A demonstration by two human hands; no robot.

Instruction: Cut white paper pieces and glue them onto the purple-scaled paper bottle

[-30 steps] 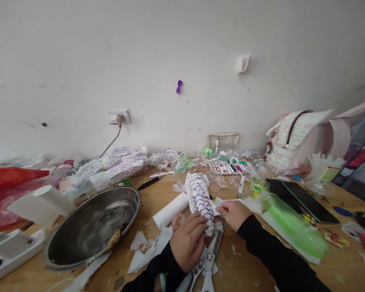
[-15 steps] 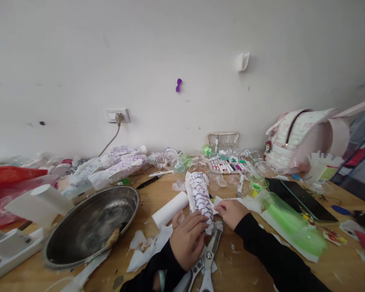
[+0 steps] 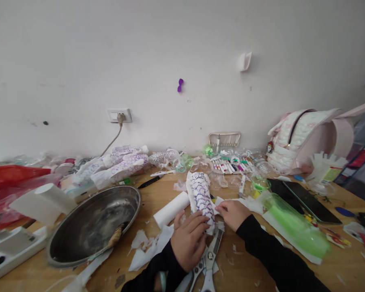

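A white paper-wrapped piece (image 3: 200,190) with purple and dark scale-like lines lies on the table in front of me. My left hand (image 3: 190,239) is closed over its near end, the fingers resting across the top. On its right side, my right hand (image 3: 233,215) pinches the torn edge of some white paper (image 3: 219,201). Just below the piece are large scissors (image 3: 211,255), partly hidden by my left hand and sleeve. A roll of white paper (image 3: 172,209) touches the left side, and torn paper scraps (image 3: 152,247) lie nearby.
A metal basin (image 3: 94,227) stands at left. More patterned paper pieces (image 3: 121,164) lie along the wall. Markers (image 3: 228,166) and clear plastic fill the back. At right are a green plastic piece (image 3: 295,227), a dark tablet (image 3: 310,200) and a backpack (image 3: 304,142).
The whole scene sits slightly further right in the picture. Both hands keep almost the same position and hold.
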